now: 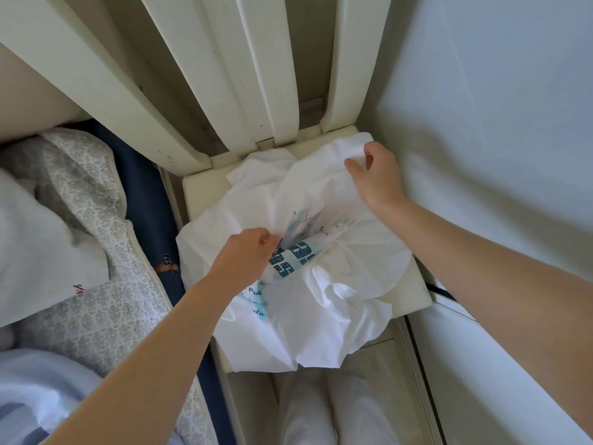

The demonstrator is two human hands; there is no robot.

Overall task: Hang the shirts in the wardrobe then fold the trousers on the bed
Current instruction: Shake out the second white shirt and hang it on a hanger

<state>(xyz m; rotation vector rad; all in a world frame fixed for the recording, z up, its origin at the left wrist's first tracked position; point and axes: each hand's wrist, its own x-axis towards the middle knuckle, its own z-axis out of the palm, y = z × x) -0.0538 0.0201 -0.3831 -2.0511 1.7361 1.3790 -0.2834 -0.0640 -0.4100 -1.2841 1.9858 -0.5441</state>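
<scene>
The left arm [144, 348] reaches forward from the lower left, bare to the wrist. The left hand [248, 252] is curled, knuckles up, its fingertips gripping the printed middle of a white shirt [321, 316]. The right arm [497, 268] comes in from the right edge. The right hand [377, 179] lies farther forward, thumb and forefinger pinching the shirt's far edge; its other fingers seem tucked beneath, hidden. The hands are well apart. The person's legs [337, 412] show below.

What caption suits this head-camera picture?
Crumpled white shirt on a chair beside the bed, gripped by the left hand and right hand.
</scene>
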